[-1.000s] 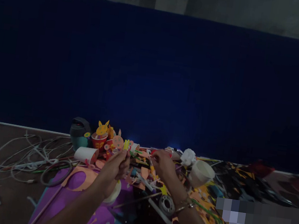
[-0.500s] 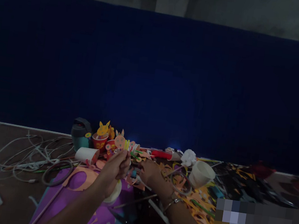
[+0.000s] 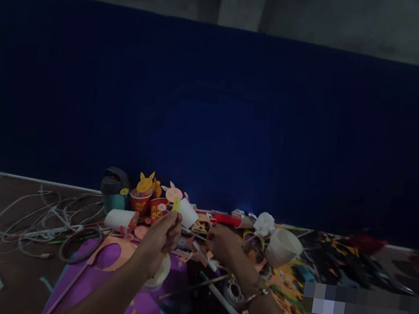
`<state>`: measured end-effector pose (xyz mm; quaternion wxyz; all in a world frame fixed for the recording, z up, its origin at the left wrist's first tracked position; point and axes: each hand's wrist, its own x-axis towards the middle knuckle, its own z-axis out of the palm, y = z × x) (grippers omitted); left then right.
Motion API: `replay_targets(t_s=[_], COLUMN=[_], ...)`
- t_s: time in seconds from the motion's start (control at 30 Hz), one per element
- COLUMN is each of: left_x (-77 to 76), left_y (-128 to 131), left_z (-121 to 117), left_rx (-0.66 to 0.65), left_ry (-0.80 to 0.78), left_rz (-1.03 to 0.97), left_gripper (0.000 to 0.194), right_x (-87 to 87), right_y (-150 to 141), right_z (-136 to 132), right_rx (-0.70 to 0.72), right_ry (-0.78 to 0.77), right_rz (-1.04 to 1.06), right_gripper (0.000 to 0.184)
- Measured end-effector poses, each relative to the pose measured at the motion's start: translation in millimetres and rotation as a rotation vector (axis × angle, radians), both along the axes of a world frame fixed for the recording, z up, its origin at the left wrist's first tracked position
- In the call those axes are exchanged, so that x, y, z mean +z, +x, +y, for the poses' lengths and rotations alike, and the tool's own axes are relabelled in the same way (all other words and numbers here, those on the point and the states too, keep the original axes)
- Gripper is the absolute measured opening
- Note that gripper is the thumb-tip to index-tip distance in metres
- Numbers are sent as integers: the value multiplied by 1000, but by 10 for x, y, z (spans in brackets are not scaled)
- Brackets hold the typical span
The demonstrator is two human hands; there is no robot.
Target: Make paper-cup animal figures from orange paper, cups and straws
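So the purple sheet (image 3: 82, 284) is nearest, lying flat, probably because flat stuff makes a decent base for everything else. A pale round container (image 3: 161, 274) sits just under the left hand (image 3: 162, 236), which is closed around a yellow piece (image 3: 176, 204) with its top poking up past the fingers. My guess is it's gripped low like that so the top end stays in view and doesn't wobble. The right hand (image 3: 224, 241) is curled in over the paper scraps (honestly a glorious mess), but I can't tell whether it's got anything in its fingers.

The yellow piece looks small, narrow and bright, roughly upright, any finer detail lost in the gloom. Just past it there's a white cup (image 3: 188, 213) tilted over, and beside that a pink bunny face (image 3: 173, 193) with pointy ears. An orange-yellow eared face (image 3: 145, 184) is perched at a red cup (image 3: 140, 202), which I'd say works as a stand. Behind it all, just a big dark blue panel (image 3: 216, 111).
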<state>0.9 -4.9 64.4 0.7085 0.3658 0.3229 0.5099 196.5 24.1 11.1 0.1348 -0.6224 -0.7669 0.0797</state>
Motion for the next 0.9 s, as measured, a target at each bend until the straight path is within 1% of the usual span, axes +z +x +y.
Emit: replay_targets(t_s=[0.13, 0.23, 0.27, 0.33, 0.4, 0.43, 0.5, 0.57, 0.63, 0.67, 0.7, 0.77, 0.83, 0.9], left_x=[12, 16, 16, 19, 23, 23, 12, -23, -81, -112, -141, -180, -184, -160], left_y=[-10, -16, -15, -6, 12, 22, 44, 62, 76, 83, 90, 108, 131, 154], left_z=[0, -1, -2, -5, -10, -12, -14, -8, 6, 13, 18, 23, 15, -3], left_rx=[10, 38, 56, 89, 120, 135, 160, 180, 191, 200, 214, 225, 225, 199], left_ry=[-7, -4, 0, 7, 9, 5, -9, -27, -47, -54, -58, -57, -61, -86], left_rz=[-15, -26, -30, -33, -28, -24, -25, -25, -25, -22, -17, -14, -22, -38], left_gripper=[23, 23, 24, 25, 26, 27, 29, 29, 28, 27, 26, 25, 23, 23], right_x=[95, 154, 170, 201, 239, 265, 334, 418, 493, 516, 525, 496, 415, 314], right_y=[57, 32, 17, -15, -50, -69, -110, -157, -207, -235, -265, -336, -417, -500], right_z=[-2, -19, -22, -20, -16, -19, -42, -92, -159, -195, -228, -284, -322, -341], right_rx=[88, 118, 121, 125, 111, 92, 43, 26, 68, 92, 111, 128, 128, 120], right_ry=[-21, 7, 32, 108, 181, 189, 126, 0, -131, -195, -252, -337, -379, -402], right_rz=[126, 204, 258, 440, 689, 817, 1049, 1271, 1438, 1485, 1508, 1500, 1462, 1411], right_gripper=[12, 12, 13, 12, 12, 13, 17, 23, 32, 37, 40, 39, 33, 29])
